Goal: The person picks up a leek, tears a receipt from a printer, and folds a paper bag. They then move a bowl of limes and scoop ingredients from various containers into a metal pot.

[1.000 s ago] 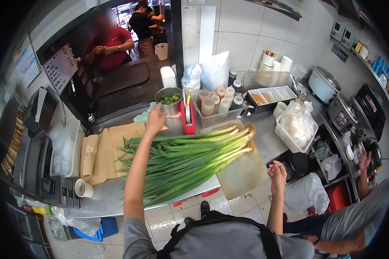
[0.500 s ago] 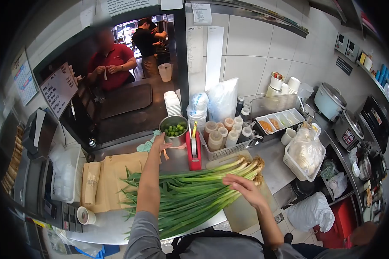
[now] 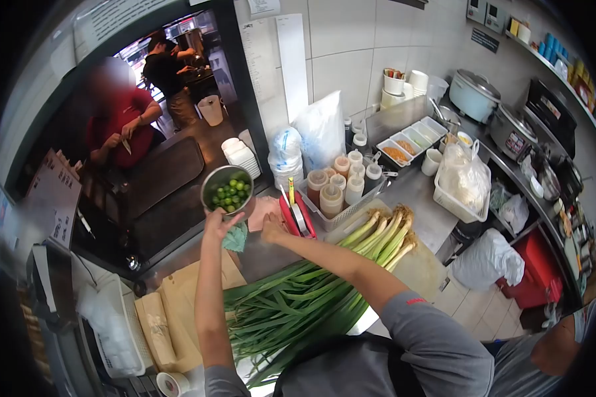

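My left hand [image 3: 220, 223] grips the near rim of a metal bowl [image 3: 208, 173] of small green limes [image 3: 230, 196], which is tilted toward me over the counter's back edge. Just right of it, my right hand [image 3: 272, 229] is closed at a pink cloth [image 3: 261, 213], beside a red tape dispenser [image 3: 297, 215]. Below my left hand lies a green cloth [image 3: 235, 237]. A large bunch of green onions [image 3: 298, 301] spreads under my forearms, its roots resting toward a cutting board [image 3: 420, 270] on the right.
Sauce bottles stand in a white basket [image 3: 341, 221] behind the onions. Brown paper [image 3: 185, 288] and a basket of plastic containers [image 3: 116, 331] are at left. A white basket with a bag [image 3: 467, 205] sits right. Two people stand beyond the opening; another person [image 3: 556, 351] is at lower right.
The bowl has been lifted and tilted in my left hand. My right hand has moved from above the onions to the pink cloth. The view has shifted and turned.
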